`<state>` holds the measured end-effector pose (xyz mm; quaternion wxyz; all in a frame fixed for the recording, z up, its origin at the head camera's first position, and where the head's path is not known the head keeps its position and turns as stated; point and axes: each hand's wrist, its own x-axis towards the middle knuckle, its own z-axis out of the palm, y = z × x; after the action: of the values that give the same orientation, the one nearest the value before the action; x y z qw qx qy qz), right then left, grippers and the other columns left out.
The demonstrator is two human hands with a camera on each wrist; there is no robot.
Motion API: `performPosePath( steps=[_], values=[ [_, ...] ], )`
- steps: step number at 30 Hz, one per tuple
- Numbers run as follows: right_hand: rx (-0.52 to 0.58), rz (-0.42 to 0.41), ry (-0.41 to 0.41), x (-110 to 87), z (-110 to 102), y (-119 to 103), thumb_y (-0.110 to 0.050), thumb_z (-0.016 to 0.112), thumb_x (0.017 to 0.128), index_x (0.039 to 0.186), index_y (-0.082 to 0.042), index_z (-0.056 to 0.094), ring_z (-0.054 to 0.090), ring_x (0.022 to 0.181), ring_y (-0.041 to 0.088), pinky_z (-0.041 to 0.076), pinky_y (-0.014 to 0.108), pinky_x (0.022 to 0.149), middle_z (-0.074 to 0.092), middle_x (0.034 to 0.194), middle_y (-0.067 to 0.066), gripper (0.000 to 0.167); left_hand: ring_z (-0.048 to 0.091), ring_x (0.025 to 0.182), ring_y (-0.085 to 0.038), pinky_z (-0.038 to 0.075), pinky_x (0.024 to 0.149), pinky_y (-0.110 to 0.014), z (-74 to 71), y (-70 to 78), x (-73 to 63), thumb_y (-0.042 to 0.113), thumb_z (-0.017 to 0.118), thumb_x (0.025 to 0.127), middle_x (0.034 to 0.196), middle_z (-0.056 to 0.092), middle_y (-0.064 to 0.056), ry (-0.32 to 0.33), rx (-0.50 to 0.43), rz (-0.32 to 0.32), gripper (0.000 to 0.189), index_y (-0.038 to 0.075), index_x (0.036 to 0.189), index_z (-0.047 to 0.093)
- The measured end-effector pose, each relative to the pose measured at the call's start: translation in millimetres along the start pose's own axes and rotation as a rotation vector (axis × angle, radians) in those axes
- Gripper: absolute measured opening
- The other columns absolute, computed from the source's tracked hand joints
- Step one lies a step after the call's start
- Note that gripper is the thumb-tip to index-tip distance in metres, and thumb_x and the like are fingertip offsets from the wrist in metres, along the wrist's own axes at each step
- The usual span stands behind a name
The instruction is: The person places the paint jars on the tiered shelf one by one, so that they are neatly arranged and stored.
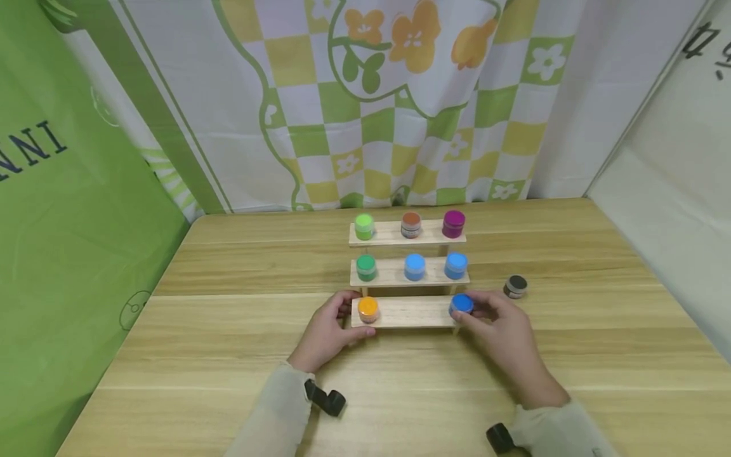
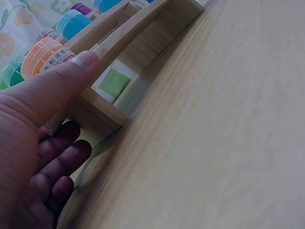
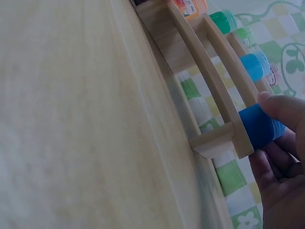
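Note:
A small three-tier wooden rack (image 1: 414, 313) bears paint jars with coloured lids. My left hand (image 1: 327, 331) holds the left end of its lowest tier, thumb along the front edge and fingers curled at the side. Beside that thumb stands an orange paint jar (image 1: 368, 309). At the tier's right end my right hand (image 1: 505, 333) pinches a dark blue paint jar (image 3: 259, 126) between thumb and fingers. The jar's base sits against the board in the right wrist view. Between these two jars, bare wood shows.
On the middle tier stand a green jar (image 1: 367, 268) and two light blue jars, one in the centre (image 1: 415, 266). The top tier carries light green (image 1: 364, 226), brown (image 1: 410, 225) and purple (image 1: 454, 223) jars. A black-lidded jar (image 1: 516, 286) lies on the table (image 1: 240, 254), right of the rack.

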<state>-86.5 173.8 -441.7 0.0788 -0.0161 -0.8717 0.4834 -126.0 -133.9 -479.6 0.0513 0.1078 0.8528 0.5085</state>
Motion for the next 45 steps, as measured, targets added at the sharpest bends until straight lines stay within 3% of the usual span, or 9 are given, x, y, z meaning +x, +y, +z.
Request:
performPosePath(
  steps=[2, 9, 25, 45],
  values=[
    [-0.019, -0.006, -0.007, 0.9, 0.9, -1.0, -0.022, 0.081, 0.087, 0.120, -0.002, 0.068, 0.064, 0.102, 0.025, 0.048, 0.010, 0.081, 0.064, 0.113, 0.011, 0.041, 0.056, 0.104, -0.019, 0.045, 0.098, -0.045, 0.0, -0.5, -0.1, 0.035, 0.090, 0.075, 0.113, 0.063, 0.000, 0.003, -0.003, 0.004, 0.067, 0.017, 0.131, 0.059],
    [-0.120, -0.018, -0.053, 4.5, 5.0, -8.4, -0.022, 0.079, 0.089, 0.123, -0.003, 0.068, 0.066, 0.100, 0.025, 0.056, 0.030, 0.085, 0.064, 0.109, 0.009, 0.040, 0.056, 0.104, -0.019, 0.045, 0.098, -0.045, -0.3, -2.2, -0.1, 0.036, 0.090, 0.074, 0.114, 0.063, 0.001, -0.001, -0.001, 0.001, 0.068, 0.017, 0.132, 0.059],
    [-0.107, -0.014, -0.124, 11.5, 16.7, -21.8, -0.015, 0.080, 0.088, 0.119, 0.000, 0.069, 0.068, 0.097, 0.025, 0.057, 0.026, 0.079, 0.065, 0.111, 0.012, 0.036, 0.056, 0.104, -0.020, 0.044, 0.098, -0.045, -0.7, -0.5, 0.9, 0.036, 0.090, 0.074, 0.114, 0.063, 0.000, -0.004, 0.000, -0.003, 0.067, 0.018, 0.131, 0.059],
    [-0.076, -0.002, -0.199, 16.9, 31.7, -35.6, -0.018, 0.081, 0.087, 0.115, -0.003, 0.070, 0.067, 0.096, 0.021, 0.056, 0.025, 0.079, 0.065, 0.110, 0.011, 0.034, 0.056, 0.104, -0.019, 0.044, 0.097, -0.044, -2.0, -1.2, 0.9, 0.035, 0.090, 0.075, 0.115, 0.063, 0.001, -0.011, 0.008, 0.005, 0.068, 0.017, 0.133, 0.058]
  ],
)
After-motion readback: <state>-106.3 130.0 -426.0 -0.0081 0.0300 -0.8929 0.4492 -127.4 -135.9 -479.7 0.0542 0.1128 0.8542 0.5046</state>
